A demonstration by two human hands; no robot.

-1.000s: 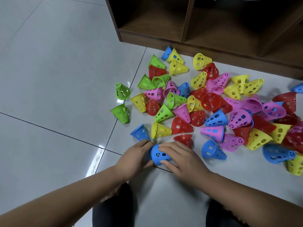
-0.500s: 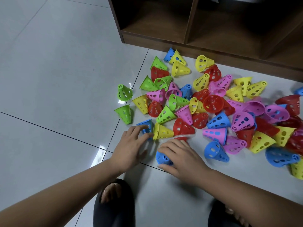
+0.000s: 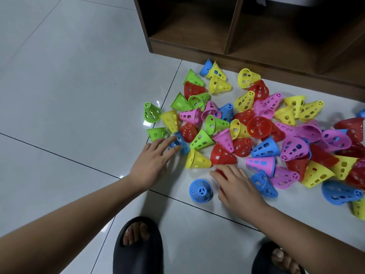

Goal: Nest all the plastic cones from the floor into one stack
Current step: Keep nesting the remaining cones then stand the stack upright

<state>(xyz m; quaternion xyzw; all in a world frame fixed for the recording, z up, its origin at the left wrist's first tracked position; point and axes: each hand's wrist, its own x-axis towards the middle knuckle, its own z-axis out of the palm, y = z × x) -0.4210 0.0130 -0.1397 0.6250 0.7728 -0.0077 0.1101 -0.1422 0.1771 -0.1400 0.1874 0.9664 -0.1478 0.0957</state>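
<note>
Now that the right hand (image 3: 239, 184) has released it, the upright blue cone (image 3: 201, 191) stands alone; the left hand (image 3: 153, 163), open, has reached another blue cone (image 3: 180, 143).

The floor (image 3: 69, 95) is pale glossy tile crossed by dark grout lines, and a scatter of perforated plastic cones (image 3: 256, 131) in green, yellow, red, pink and blue lies on it, mostly tipped on their sides and touching or overlapping one another. One blue cone (image 3: 201, 191) stands upright by itself, wide end down, just clear of the heap on its near side, while a green cone (image 3: 150, 115) stands upright at the left edge. A dark wooden shelf unit (image 3: 246, 56) rests on the floor beyond the heap, and two dark slippers (image 3: 138, 252) are planted on the tiles at the near edge
</note>
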